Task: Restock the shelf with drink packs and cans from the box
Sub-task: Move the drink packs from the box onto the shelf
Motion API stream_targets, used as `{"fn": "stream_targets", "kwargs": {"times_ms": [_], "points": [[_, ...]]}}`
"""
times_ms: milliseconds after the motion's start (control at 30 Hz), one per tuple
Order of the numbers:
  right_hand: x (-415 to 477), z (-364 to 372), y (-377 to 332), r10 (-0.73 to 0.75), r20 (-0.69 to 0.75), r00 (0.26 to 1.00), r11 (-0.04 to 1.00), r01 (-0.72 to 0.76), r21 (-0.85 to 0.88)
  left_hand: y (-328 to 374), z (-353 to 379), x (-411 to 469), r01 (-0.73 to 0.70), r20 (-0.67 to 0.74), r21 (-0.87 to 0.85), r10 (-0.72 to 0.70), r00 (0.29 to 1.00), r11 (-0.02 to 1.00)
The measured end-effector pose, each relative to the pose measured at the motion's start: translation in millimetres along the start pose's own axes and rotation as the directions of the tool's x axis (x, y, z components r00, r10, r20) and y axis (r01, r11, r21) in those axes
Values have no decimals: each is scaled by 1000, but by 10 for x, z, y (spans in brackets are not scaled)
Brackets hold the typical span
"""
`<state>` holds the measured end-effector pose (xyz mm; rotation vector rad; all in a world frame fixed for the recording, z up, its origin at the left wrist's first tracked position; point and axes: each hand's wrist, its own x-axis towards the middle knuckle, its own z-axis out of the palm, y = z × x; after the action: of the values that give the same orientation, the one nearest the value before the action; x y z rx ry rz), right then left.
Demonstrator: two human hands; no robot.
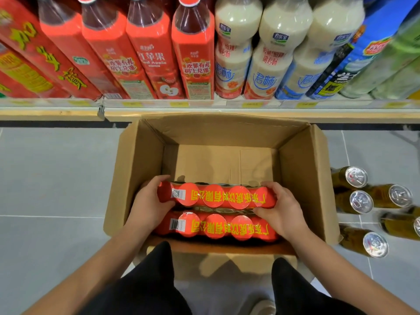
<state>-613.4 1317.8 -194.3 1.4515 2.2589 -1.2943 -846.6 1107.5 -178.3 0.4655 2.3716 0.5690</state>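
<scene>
The fingers of the left hand (148, 202) curl over the left end of the upper drink pack (218, 195), thumb on the near side and fingertips hooked over the far edge; the right hand (280, 206) mirrors this at the right end. Each hand is pressed onto its own end, so the pack is clamped between them. Its long axis runs left to right, square across the person's body, so neither hand is nearer than the other and the lift looks set to go straight up with both.

A second red pack (216, 226) lies just beneath and nearer the person, touching the first. Both sit at the near side of the open cardboard box (136, 169), whose far half is bare. Beyond the box, the shelf (250, 103) carries red and white bottles. Loose cans (361, 201) stand on the floor (45, 178) to the right.
</scene>
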Motion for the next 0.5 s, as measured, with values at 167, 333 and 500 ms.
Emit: {"fn": "stream_targets", "kwargs": {"times_ms": [167,333,500], "points": [[-11,-17,43,-13,-98,995,998,19,56,57,48,25,-44,-18,5,44,999,999],[16,-26,29,0,-83,997,999,4,46,47,78,56,-32,3,29,32,999,999],[54,-27,26,39,-41,998,999,-37,35,40,107,100,-24,43,45,22,999,999]]}}
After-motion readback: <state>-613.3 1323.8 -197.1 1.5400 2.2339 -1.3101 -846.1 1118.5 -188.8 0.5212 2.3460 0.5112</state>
